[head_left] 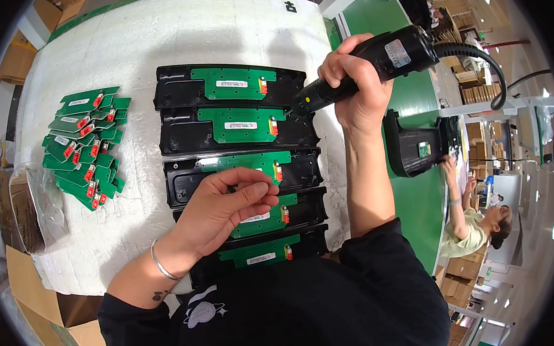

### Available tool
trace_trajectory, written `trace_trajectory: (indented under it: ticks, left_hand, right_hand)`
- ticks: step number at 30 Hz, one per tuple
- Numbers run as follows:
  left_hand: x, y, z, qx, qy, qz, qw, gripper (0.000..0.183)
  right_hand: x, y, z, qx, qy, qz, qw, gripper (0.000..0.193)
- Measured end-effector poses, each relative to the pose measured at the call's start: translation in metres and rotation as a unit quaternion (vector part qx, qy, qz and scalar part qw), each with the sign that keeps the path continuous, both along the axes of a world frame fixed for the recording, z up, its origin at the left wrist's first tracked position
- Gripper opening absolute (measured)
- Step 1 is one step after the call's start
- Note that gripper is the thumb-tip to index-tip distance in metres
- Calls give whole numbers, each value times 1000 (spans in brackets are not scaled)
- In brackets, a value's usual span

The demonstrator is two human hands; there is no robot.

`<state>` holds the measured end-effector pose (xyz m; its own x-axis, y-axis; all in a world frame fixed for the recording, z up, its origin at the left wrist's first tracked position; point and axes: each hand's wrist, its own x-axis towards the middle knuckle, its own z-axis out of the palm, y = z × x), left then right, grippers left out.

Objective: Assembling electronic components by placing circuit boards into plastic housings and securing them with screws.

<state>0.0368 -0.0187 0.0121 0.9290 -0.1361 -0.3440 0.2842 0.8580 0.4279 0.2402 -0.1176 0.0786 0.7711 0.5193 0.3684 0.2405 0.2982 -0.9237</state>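
My right hand (362, 88) grips a black corded electric screwdriver (403, 56). Its tip points down-left at the right end of a green circuit board (239, 126), which lies in the second black plastic panel (182, 130) from the far end. Whether the tip touches is too small to tell. My left hand (231, 204) is closed, fingertips pinched over the third panel's board (216, 161); a small dark bit shows between the fingers, too small to name. Several such panels lie in a row, each with a green board carrying a white label and a red-and-white connector.
On the left of the white foam surface (92, 51) sits a pile of loose green boards (85, 146). Cardboard boxes (33, 277) stand left of it. Rightward, a green bench (413, 215) holds a black housing (408, 143), with another person (467, 228) reaching beside it. The screwdriver's cable (498, 74) loops right.
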Motion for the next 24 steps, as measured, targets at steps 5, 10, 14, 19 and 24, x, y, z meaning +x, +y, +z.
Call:
trace_trajectory:
  ticks: [5,10,14,19,24]
  left_hand:
    - [1,-2,1,15,5,16,1000,19]
    - [1,-1,-3,-41,25,45,998,20]
    - [-1,1,-5,-80,30,73,994,20]
    - [1,2,-7,-156,10,87,984,17]
    - [-1,1,-9,-195,-21,75,978,16]
  right_hand:
    - [-1,2,0,-8,-7,1,1000,12]
    - [-9,3,8,-20,-23,-3,1000,11]
    - [-47,-13,38,140,-13,145,979,18]
    - [-81,-27,64,116,-44,258,958,23]
    - [-88,-27,61,119,-33,238,963,22]
